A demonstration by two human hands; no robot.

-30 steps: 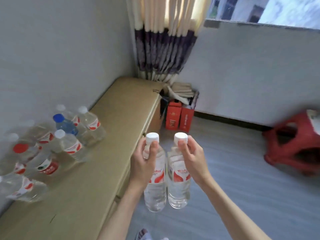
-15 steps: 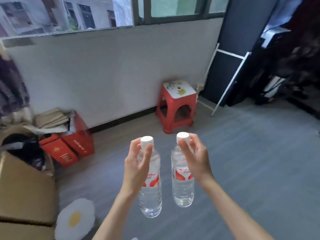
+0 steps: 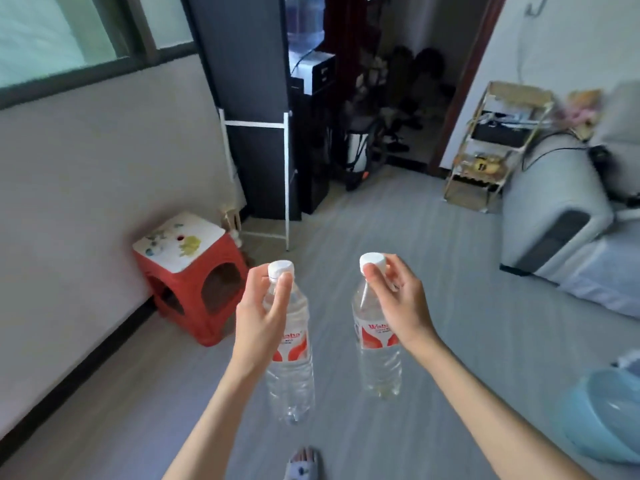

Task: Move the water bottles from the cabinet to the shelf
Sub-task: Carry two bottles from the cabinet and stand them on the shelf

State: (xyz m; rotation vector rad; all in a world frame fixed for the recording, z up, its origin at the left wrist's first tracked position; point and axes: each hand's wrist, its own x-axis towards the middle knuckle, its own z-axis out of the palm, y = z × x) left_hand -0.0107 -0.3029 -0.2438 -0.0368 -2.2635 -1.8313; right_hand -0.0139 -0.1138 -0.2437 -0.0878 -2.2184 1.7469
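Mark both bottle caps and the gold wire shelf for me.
left bottle cap (image 3: 281,269), head view, on its white top.
right bottle cap (image 3: 372,261), head view, on its white top.
gold wire shelf (image 3: 516,92), head view, on its top tier.

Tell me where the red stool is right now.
In the head view the red stool stands on the floor against the left wall, left of the left hand and its bottle.

The blue basin (image 3: 604,415) at lower right and the foot (image 3: 303,464) at bottom are cut off; the doorway clutter (image 3: 401,109) is blurred.
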